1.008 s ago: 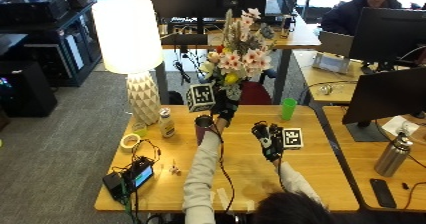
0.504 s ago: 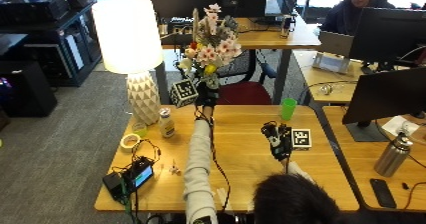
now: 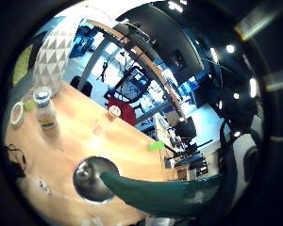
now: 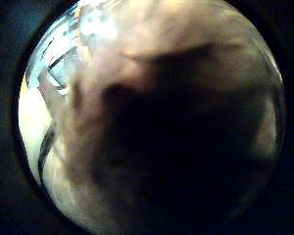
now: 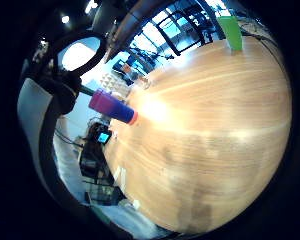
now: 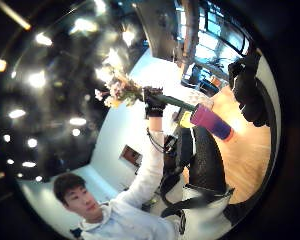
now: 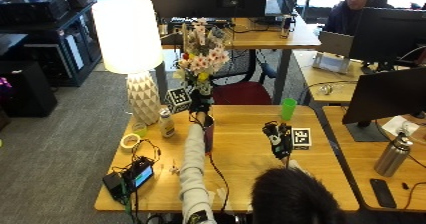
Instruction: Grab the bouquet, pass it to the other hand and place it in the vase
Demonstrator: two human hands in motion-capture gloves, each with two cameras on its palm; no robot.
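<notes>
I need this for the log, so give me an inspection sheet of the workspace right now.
Surface: wooden table, light wood.
Job's things: bouquet held upright above the vase, stems not yet in; vase stands on the table.
Clutter: green cup, small bottle, tape roll, white lamp.
Grippers: left hand grips the bouquet stems; right hand holds nothing, over the table.
Cables: black cables by a small device near the table's left edge.
Surroundings: office desks, monitors, a red chair behind.
</notes>
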